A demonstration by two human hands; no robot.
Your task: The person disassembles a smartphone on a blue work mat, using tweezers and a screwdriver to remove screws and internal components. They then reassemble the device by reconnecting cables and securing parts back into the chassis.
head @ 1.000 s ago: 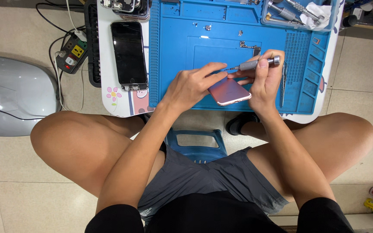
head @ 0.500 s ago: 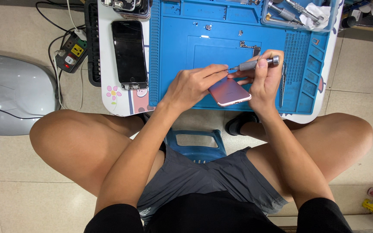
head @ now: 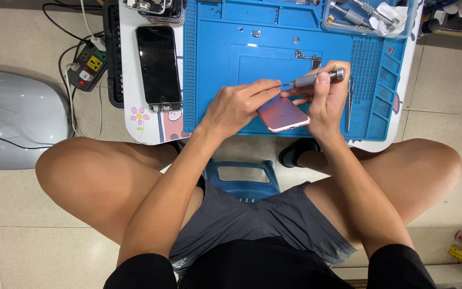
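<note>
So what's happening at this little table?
A seated person works over a blue rubber work mat. The left hand steadies a pink smartphone lying back up at the mat's near edge, fingertips at the tip of a slim grey metal screwdriver gripped in the right hand. A black smartphone screen lies to the left, off the mat.

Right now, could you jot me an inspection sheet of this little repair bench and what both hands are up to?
Surface: blue work mat on a small white table.
Job's things: pink phone, back side up; grey screwdriver.
Clutter: black phone lying beside the mat; tweezers on the mat; tool tray with a white cloth; small loose parts.
Grips: left hand holds the pink phone, fingers at the screwdriver tip; right hand shut on the screwdriver.
Cables: power strip with black leads on the floor.
Surroundings: tiled floor, grey appliance, blue stool.
</note>
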